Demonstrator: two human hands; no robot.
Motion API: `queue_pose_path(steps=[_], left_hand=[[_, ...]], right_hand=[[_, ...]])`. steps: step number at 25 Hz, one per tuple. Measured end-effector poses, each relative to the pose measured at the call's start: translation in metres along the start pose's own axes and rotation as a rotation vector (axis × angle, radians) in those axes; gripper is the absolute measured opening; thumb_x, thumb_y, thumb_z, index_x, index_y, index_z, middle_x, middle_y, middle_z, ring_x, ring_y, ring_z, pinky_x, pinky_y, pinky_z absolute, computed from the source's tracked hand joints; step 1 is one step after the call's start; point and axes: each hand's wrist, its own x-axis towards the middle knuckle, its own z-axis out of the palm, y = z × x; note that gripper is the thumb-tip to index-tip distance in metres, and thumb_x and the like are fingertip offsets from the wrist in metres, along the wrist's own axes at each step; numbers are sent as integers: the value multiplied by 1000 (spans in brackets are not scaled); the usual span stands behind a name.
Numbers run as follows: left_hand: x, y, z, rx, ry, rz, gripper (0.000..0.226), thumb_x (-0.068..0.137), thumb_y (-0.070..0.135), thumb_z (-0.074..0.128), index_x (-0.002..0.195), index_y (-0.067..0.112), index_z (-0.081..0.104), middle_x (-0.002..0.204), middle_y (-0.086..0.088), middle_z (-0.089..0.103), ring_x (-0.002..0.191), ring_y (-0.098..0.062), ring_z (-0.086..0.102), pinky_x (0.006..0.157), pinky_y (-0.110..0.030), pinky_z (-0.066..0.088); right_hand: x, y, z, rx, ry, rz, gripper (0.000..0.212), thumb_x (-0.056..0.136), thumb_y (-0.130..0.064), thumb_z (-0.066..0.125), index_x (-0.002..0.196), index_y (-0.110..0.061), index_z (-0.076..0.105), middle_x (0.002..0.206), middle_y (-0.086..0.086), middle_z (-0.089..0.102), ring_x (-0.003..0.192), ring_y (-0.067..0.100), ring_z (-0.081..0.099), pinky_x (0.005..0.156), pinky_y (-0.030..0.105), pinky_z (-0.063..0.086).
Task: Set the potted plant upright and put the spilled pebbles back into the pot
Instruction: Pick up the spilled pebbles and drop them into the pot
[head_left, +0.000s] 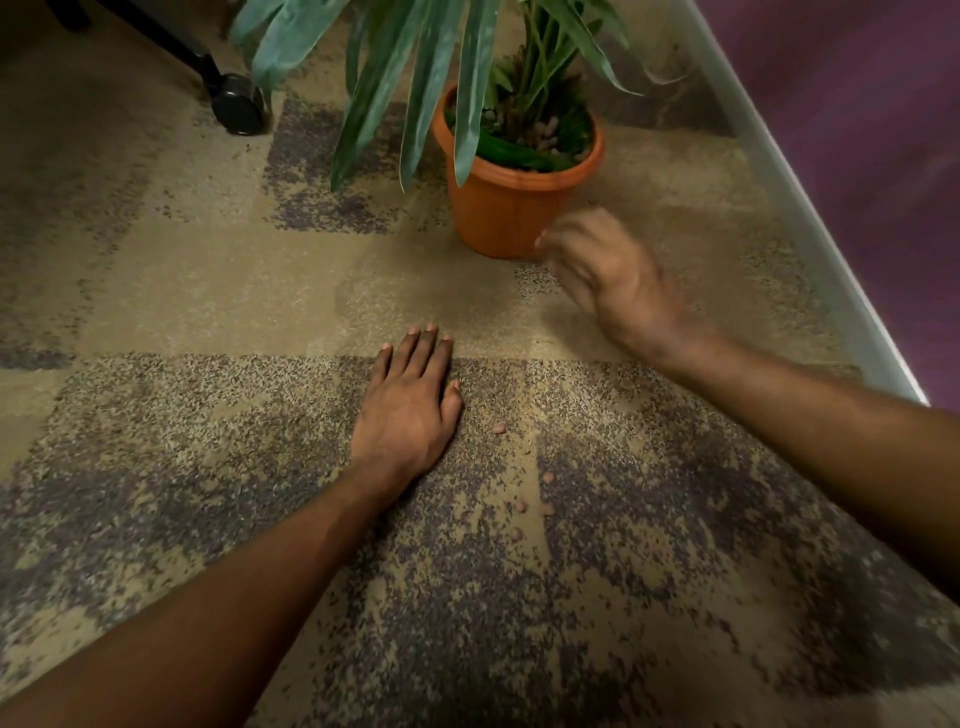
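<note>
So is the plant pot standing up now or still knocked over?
Standing up. The orange pot sits on its base on the carpet, rim facing up, leaves rising from it. A few pebbles still lie on the carpet.

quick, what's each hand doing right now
Left hand: open, flat on the carpet, holding nothing.
Right hand: blurred beside the pot; grip cannot be told.

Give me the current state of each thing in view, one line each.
Potted plant: upright on the carpet, leaves drooping over the rim.
Pebbles in pot: some lying on the soil.
Spilled pebbles: several loose on the carpet, beside the left hand.
Left hand: flat, palm down on the carpet, empty.
Right hand: blurred, near the pot's base; grip unclear.
Chair caster: resting on the carpet.
</note>
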Motion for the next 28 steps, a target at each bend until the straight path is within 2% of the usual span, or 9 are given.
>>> queue_pose_path(steps=[2,6,10,14,19,22,25,28], left_hand=[[0,0,0,-8,3,2,66,107,48,21,167,19,22,175,-4,18,162,-20,11,133,-44,7],[-1,-1,1,-25,-1,4,65,109,47,22,167,19,20,175,-3,17,163,-20,10,133,-44,6],[-1,-1,0,-24,-4,7,66,108,48,20,167,20,20,175,-3,16,163,-19,9,133,-44,7],[-1,-2,1,-20,3,9,66,108,49,21,167,20,19,175,-3,16,163,-19,9,133,-44,7],[0,-3,4,-15,8,6,66,108,50,20,168,21,17,176,-2,14,163,-18,7,133,-43,4],[0,-2,4,-19,9,5,66,108,50,20,167,21,19,175,-2,16,163,-18,8,133,-43,6],[-1,-2,4,-24,7,5,67,107,49,20,167,20,19,175,-2,16,163,-18,8,133,-43,5],[-1,-2,3,-24,15,11,66,107,49,22,167,20,21,175,-3,18,162,-20,11,133,-43,5]], right_hand=[[-29,-13,11,6,-93,24,29,101,-13,62,128,-3,62,128,13,63,119,24,60,101,37,55],[-73,-36,31,55,-253,49,33,102,-24,63,131,-7,62,127,9,66,117,22,63,100,42,56],[-110,-55,39,147,-377,26,28,107,-38,48,121,-18,62,114,-3,64,104,10,58,92,33,56],[-149,-61,38,144,-488,-75,22,103,-34,54,114,-20,67,110,-4,66,100,9,60,86,29,58],[-152,-64,37,178,-477,-3,17,98,-20,65,113,-17,72,112,-2,68,103,11,62,87,29,58],[-135,-69,40,218,-396,85,19,102,-23,61,118,-17,68,114,-4,66,107,9,58,93,28,53],[-109,-77,50,261,-337,212,23,103,-27,58,122,-18,65,115,-5,64,106,8,54,93,28,49],[-97,-85,61,281,-309,225,22,100,-24,62,121,-15,66,113,-3,64,102,8,54,92,29,50]])
